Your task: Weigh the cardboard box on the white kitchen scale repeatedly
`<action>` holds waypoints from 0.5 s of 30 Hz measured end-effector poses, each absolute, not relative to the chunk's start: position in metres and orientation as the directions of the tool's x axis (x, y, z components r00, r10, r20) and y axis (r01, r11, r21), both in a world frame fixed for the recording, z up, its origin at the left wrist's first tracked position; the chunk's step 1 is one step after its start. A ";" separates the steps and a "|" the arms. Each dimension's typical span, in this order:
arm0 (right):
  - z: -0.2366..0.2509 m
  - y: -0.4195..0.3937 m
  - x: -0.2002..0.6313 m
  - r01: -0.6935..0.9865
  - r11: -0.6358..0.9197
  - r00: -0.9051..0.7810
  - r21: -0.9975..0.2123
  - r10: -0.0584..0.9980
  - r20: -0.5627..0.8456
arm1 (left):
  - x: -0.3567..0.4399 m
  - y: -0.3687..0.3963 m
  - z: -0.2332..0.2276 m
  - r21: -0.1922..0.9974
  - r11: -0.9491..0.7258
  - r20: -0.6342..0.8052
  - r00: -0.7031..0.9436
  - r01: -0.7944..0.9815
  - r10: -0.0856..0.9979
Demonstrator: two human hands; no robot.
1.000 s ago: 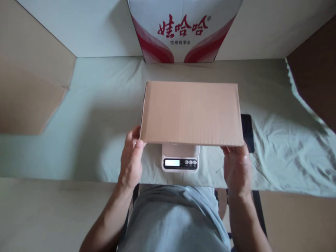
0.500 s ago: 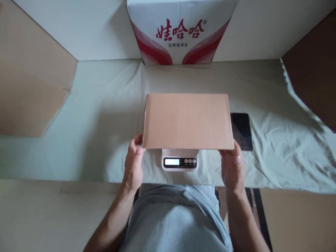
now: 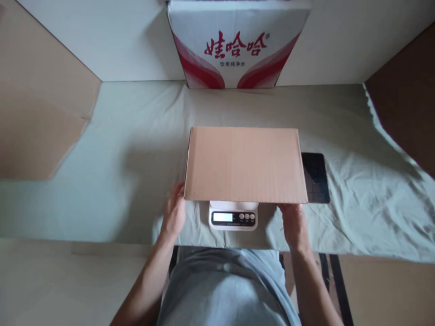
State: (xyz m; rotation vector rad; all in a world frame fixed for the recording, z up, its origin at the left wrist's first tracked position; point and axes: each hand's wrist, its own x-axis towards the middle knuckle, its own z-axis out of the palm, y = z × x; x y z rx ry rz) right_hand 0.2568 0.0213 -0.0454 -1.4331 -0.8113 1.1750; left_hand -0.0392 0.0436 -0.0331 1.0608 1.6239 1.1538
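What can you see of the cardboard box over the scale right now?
The cardboard box is a flat, plain brown rectangle of corrugated board, closed, with no label or tape showing on top. It lies level, long side across the view, over the white scale, hiding the scale's platform; whether it rests on it cannot be told. The left hand holds its near left corner, the right hand its near right edge. Its right end hides part of a dark phone.

Person seen from above: light grey-blue tee [image 3: 226, 290], soft fabric w/ loose folds across the front, no print or logo visible. Both forearms bare, no sleeves in view below the elbows. Left hand [image 3: 174, 213] & right hand [image 3: 294, 224] bare too: no gloves, rings, watch or wristbands. Fingertips partly hidden, nails can't be made out. Lower body not visible.
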 end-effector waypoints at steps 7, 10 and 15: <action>-0.014 0.029 0.249 -0.120 0.062 0.364 -0.991 0.931 0.014 | -0.031 0.028 0.001 0.989 0.117 -0.076 -0.353 0.095 0.933; -0.002 0.033 0.241 -0.113 0.109 0.358 -0.988 0.932 0.062 | -0.023 0.022 0.014 0.990 0.114 -0.081 -0.327 0.082 0.941; 0.024 0.049 0.229 -0.155 0.209 0.337 -0.966 0.930 0.147 | -0.010 0.034 0.030 0.996 -0.012 0.039 -0.309 0.088 0.950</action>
